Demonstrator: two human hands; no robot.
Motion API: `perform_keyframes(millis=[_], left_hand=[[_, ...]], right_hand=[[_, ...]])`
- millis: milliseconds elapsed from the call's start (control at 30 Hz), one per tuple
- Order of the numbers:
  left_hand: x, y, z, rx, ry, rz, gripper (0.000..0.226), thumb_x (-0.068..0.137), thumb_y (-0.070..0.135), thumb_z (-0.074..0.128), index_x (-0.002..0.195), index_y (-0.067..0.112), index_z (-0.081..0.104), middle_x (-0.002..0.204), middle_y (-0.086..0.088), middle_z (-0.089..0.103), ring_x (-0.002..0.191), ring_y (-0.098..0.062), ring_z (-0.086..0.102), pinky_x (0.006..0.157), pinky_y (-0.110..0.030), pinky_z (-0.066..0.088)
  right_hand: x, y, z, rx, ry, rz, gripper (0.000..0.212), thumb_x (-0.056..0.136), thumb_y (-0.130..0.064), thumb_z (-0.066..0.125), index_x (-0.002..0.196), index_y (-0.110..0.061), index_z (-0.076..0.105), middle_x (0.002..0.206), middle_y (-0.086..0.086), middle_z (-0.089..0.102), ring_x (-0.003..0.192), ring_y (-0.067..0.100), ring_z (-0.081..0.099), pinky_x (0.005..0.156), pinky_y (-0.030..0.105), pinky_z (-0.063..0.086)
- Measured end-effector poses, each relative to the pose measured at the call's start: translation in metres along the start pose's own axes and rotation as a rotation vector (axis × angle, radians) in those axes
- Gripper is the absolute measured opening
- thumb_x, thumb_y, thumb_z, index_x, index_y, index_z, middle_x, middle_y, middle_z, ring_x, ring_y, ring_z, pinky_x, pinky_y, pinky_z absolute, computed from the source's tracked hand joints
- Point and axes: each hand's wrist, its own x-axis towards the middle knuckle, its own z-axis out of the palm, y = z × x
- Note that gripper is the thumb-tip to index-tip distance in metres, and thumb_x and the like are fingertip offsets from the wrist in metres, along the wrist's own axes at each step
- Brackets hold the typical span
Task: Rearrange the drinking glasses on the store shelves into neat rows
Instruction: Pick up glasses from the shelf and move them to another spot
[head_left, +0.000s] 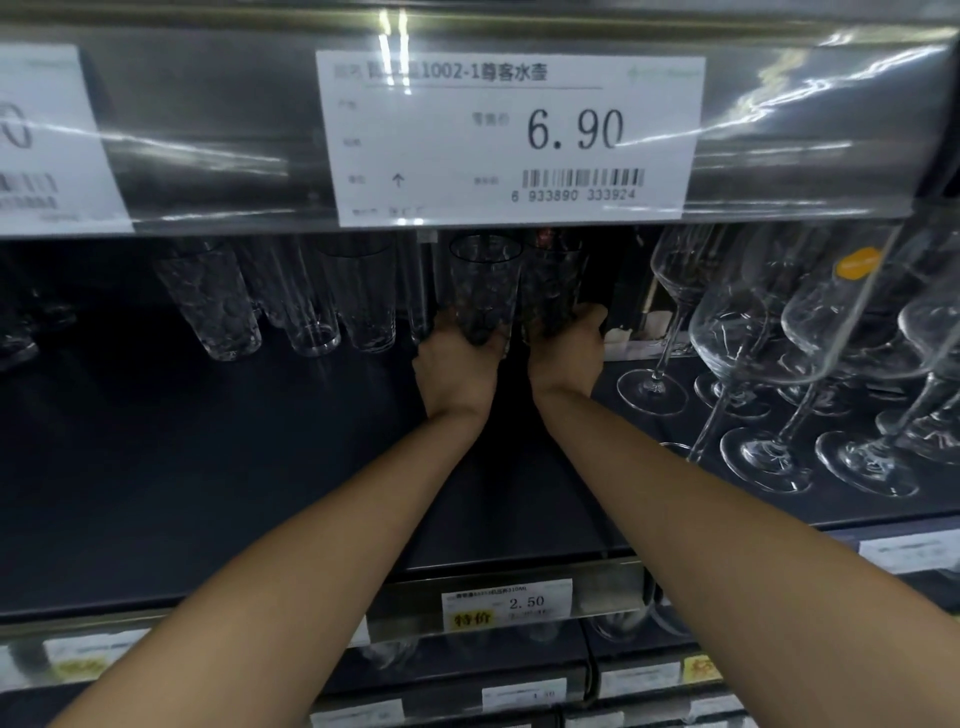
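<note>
Two hands reach deep onto the dark shelf (208, 467): left hand (457, 369) has its grip curled round the base of the clear tumbler (485, 291), right hand (569, 358) has its grip round the darker tumbler (553, 291) just beside it. Wine glasses (779, 364) stand to the right.

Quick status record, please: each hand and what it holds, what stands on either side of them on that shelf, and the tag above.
left hand: grips the base of the left tumbler, deep on the shelf
right hand: grips the base of the right tumbler, close beside the first
left of hands: other tumblers, unevenly spaced at the back
right of hands: wine glasses, upright on stems
tag above: price label reading 6.90
</note>
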Motion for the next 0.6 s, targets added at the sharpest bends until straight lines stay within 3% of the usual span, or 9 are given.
perform_keyframes(millis=[200, 400, 600], left_hand=[[-0.005, -0.005, -0.010, 0.018, 0.002, 0.031, 0.044, 0.080, 0.040, 0.071, 0.113, 0.012, 0.064, 0.104, -0.007, 0.073, 0.096, -0.026, 0.068, 0.083, -0.038, 0.056], [-0.009, -0.015, -0.024, 0.004, -0.024, 0.042, 0.045, 0.078, 0.042, 0.071, 0.113, 0.015, 0.064, 0.101, -0.003, 0.074, 0.094, -0.023, 0.069, 0.083, -0.039, 0.056], [-0.012, -0.026, -0.043, -0.025, -0.050, 0.084, 0.045, 0.080, 0.034, 0.075, 0.120, 0.016, 0.063, 0.108, 0.003, 0.072, 0.098, -0.013, 0.068, 0.087, -0.029, 0.054]], right_hand=[[0.005, -0.006, 0.006, -0.028, -0.064, 0.018, 0.052, 0.089, -0.023, 0.067, 0.126, 0.001, 0.040, 0.124, 0.022, 0.060, 0.116, 0.037, 0.056, 0.090, 0.035, 0.042], [0.006, 0.000, 0.006, -0.067, -0.053, 0.000, 0.046, 0.089, -0.015, 0.066, 0.124, 0.003, 0.042, 0.124, 0.023, 0.059, 0.116, 0.037, 0.056, 0.091, 0.037, 0.042], [-0.006, 0.009, -0.008, -0.052, -0.098, -0.074, 0.052, 0.085, -0.025, 0.072, 0.121, 0.001, 0.044, 0.122, 0.018, 0.058, 0.113, 0.035, 0.056, 0.090, 0.041, 0.047]])
